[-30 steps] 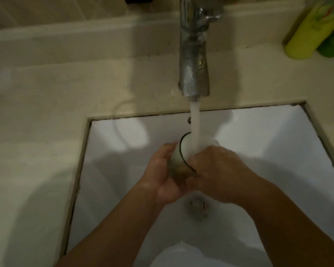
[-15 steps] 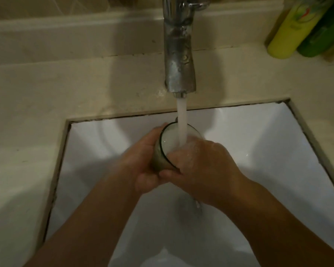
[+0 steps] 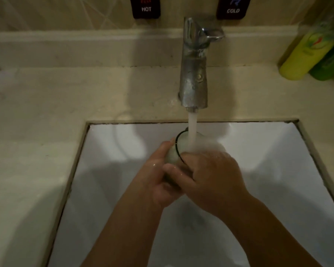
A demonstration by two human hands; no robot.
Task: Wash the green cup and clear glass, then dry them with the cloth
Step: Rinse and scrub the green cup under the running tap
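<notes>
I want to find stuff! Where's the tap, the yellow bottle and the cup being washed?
tap (image 3: 193, 81), head view, on the wet metal spout.
yellow bottle (image 3: 305, 54), head view, on its side.
cup (image 3: 172, 157), head view, on its wall between both hands.

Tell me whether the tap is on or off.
On. A white stream falls from the tap spout into the cup, which the left hand and right hand grip over the sink.

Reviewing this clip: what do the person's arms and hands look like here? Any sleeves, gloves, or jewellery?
Both forearms are bare as far as the frame shows, with no sleeves in view. The left hand and right hand wear no gloves; no rings, watch or bracelets are visible. Both hands glisten wet.
</notes>
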